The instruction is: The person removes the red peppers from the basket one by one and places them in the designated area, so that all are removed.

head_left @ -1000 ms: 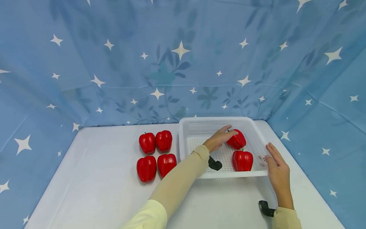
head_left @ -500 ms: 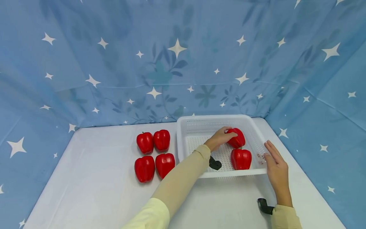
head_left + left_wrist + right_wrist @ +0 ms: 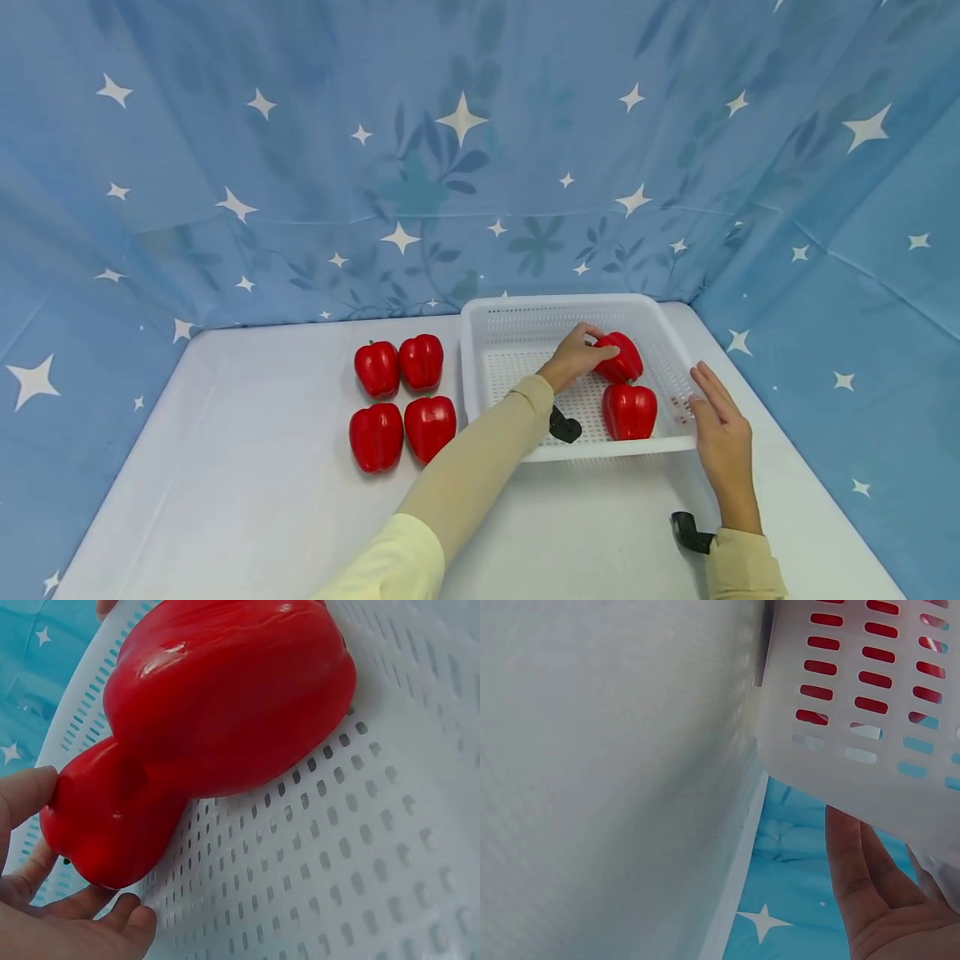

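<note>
Between the hands (image 3: 577, 357) (image 3: 724, 442), two red peppers (image 3: 625, 362) (image 3: 629, 412).

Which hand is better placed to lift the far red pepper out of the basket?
Left, likely: the left hand grips the far red pepper inside the basket, while the right hand sits outside its right wall.

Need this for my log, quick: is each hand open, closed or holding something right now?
Left hand: holding the rear red bell pepper inside the white perforated basket.
Right hand: open, fingers nearly straight at the basket's right edge.
</note>
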Motion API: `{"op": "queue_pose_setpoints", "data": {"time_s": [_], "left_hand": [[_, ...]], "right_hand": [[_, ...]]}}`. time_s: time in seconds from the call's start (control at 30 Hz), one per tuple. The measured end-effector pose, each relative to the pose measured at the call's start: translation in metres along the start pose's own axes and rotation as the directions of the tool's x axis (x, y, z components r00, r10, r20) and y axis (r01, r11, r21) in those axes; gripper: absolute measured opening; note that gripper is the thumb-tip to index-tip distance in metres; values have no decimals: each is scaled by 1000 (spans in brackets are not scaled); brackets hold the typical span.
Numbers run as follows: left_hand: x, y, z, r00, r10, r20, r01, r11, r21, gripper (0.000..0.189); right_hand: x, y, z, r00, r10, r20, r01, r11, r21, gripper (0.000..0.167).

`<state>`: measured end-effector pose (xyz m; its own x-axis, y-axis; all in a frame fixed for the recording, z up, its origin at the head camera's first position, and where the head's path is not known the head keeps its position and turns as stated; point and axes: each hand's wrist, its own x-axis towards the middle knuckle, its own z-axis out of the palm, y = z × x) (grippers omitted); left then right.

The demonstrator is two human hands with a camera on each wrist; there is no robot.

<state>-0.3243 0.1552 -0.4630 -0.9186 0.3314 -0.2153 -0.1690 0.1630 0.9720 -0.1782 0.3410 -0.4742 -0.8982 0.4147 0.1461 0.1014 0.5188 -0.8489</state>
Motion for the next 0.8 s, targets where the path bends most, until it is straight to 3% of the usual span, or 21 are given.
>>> {"op": "queue_pose_setpoints", "data": {"time_s": [0.3, 0.6, 0.8], "left_hand": [[-1, 5, -4, 999, 27, 17, -27, 1000, -2, 23], [-3, 13, -13, 1000, 1, -22, -4, 989, -145, 21], [-2, 17, -19, 999, 4, -44, -12, 985, -174, 21]], "right_hand": [[2, -2, 1, 1000, -15, -6, 15, 1000, 8, 50], [3, -2, 2, 1000, -17, -7, 17, 1000, 1, 50], [2, -1, 0, 1000, -4, -1, 4, 1000, 3, 50]]}}
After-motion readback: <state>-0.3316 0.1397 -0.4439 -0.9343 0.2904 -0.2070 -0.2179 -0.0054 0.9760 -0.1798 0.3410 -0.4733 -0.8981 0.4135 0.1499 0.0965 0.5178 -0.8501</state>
